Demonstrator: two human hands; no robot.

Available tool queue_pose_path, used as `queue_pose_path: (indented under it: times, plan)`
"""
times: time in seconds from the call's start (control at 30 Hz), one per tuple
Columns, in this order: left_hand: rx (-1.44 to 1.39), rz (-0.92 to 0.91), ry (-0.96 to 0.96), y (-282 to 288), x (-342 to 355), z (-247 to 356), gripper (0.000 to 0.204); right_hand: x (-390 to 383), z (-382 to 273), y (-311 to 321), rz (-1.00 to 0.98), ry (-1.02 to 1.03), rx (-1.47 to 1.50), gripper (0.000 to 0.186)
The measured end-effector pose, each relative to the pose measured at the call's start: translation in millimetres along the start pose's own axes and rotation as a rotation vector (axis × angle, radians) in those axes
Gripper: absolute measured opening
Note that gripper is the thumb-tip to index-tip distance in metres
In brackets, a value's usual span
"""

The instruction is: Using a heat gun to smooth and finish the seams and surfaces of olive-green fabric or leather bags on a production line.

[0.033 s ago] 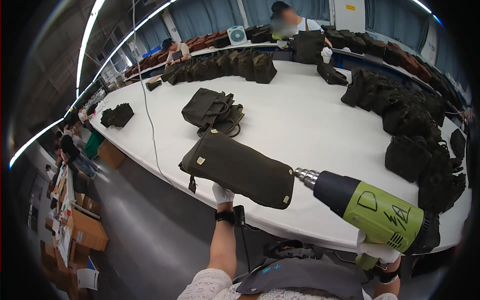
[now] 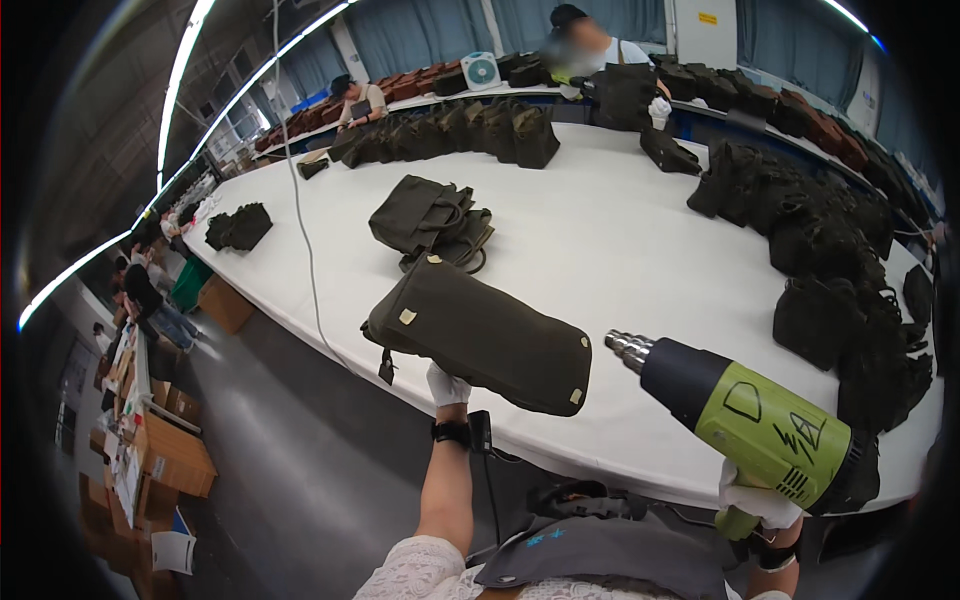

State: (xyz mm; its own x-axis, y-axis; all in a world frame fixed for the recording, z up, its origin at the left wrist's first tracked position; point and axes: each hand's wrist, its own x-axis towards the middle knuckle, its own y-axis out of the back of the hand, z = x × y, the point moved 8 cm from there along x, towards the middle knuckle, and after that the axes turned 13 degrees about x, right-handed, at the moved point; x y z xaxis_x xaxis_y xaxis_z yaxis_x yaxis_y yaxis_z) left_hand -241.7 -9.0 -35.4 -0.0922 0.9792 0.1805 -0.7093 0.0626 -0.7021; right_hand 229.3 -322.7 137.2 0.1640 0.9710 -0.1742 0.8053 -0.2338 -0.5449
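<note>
White table [image 2: 620, 250], bags along its edges. Left hand [image 2: 447, 385], fingers hidden, lifts a dark bag [image 2: 480, 335]; right hand [image 2: 760, 500], fingers wrapped, grips a heat gun [image 2: 740, 415].

One heat gun [image 2: 760, 425], one held dark bag [image 2: 480, 335], one fan [image 2: 481, 70].

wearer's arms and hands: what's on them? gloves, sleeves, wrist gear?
Both hands wear white gloves: left hand, right hand. A black wrist strap with a small black unit and a thin cable sits on the left wrist; a dark band circles the right. White lace sleeve ends near the elbow.
</note>
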Motion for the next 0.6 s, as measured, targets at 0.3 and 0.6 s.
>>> queue_pose_path:
  times: [0.3, 0.6]
  plan:
    - [-0.286, 0.139, 0.017, -17, -7, 6, 0.037, 81, -22, -151, -0.671, 0.246, -0.746, 0.018]
    - [-0.347, 0.247, -0.007, -20, -23, -13, 0.027, 102, 20, -127, -0.581, 0.129, -0.664, 0.018]
